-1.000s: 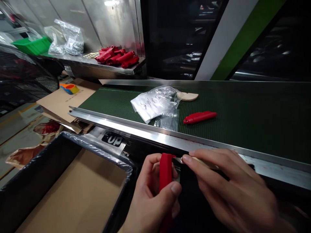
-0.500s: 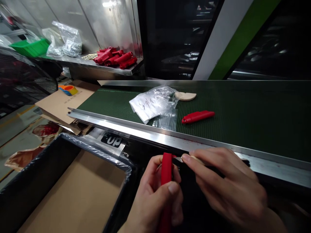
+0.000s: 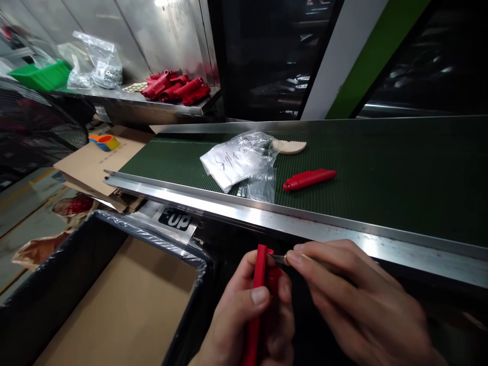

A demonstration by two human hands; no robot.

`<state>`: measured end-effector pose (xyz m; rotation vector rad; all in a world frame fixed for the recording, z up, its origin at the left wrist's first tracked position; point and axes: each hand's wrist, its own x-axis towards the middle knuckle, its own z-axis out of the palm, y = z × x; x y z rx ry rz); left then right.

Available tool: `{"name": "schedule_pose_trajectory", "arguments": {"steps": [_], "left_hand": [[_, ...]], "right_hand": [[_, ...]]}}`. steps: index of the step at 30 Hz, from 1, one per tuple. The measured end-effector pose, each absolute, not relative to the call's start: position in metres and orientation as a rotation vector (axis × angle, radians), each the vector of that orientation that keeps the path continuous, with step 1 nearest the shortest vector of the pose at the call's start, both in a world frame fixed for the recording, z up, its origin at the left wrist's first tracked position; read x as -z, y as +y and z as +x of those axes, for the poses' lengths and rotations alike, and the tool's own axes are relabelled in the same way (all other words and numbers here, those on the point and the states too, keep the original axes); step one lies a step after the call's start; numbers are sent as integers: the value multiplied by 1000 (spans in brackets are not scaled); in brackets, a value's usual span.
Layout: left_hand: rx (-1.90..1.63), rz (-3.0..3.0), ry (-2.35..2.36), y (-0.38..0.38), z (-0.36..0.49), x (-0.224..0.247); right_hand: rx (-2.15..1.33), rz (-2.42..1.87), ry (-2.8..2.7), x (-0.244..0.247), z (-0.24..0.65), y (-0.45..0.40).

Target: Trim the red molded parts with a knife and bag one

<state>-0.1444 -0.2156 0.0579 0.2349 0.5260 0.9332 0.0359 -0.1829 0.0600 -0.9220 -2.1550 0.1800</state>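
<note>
My left hand is wrapped round a long red plastic part, held upright below the conveyor's metal edge. My right hand pinches a small knife, its handle mostly hidden by the fingers. The blade's tip meets the upper right side of the red part. Beyond my hands, another red part lies on the green belt, beside a clear plastic bag with handwriting and a pale half-round piece.
A black-lined bin with cardboard inside stands at lower left. Behind it, cardboard carries an orange and blue tape ring. The metal shelf holds several red parts, bags and a green tray.
The red part in my left hand has turned slightly, showing a narrower face and more of its right side. The knife stays against it. The view has shifted a little.
</note>
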Motion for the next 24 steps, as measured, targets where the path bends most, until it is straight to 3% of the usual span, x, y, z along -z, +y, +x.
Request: {"name": "schedule_pose_trajectory", "arguments": {"steps": [16, 24], "left_hand": [[-952, 319, 332, -217, -139, -39], [-860, 255, 404, -217, -135, -43]], "right_hand": [[-156, -1050, -2097, -50, 50, -182], [-164, -876, -2239, -61, 47, -180]]}}
